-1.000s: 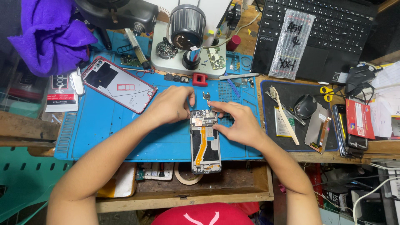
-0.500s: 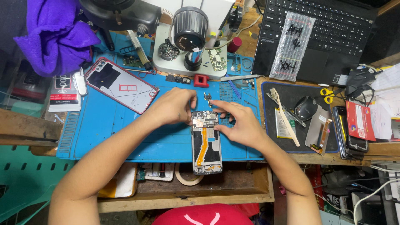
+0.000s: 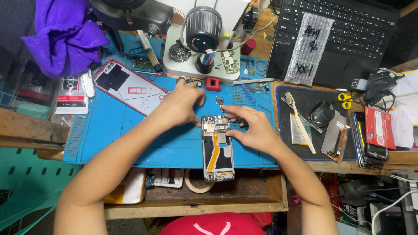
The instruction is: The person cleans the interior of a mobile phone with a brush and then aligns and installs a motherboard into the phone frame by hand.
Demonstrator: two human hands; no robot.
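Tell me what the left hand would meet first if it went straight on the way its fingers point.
Likely the small red block near the microscope base; the left hand points up-right towards it, though height is unclear.

Blue mat, black phone insides, purple cloth.

Under my left hand (image 3: 179, 105) and my right hand (image 3: 252, 128) the work mat (image 3: 130, 139) is bright blue with a fine grid pattern. The opened phone (image 3: 217, 148) is black inside, crossed by an orange ribbon strip, with a copper-toned shield at its top. The back cover (image 3: 128, 87) is grey-white with a red rim and a black patch. The cloth (image 3: 61, 37) is vivid purple. The laptop (image 3: 344, 35) is black, the small block (image 3: 212, 83) red, the scissors' handles (image 3: 345, 100) yellow, the mouse pad (image 3: 313, 98) black edged blue.
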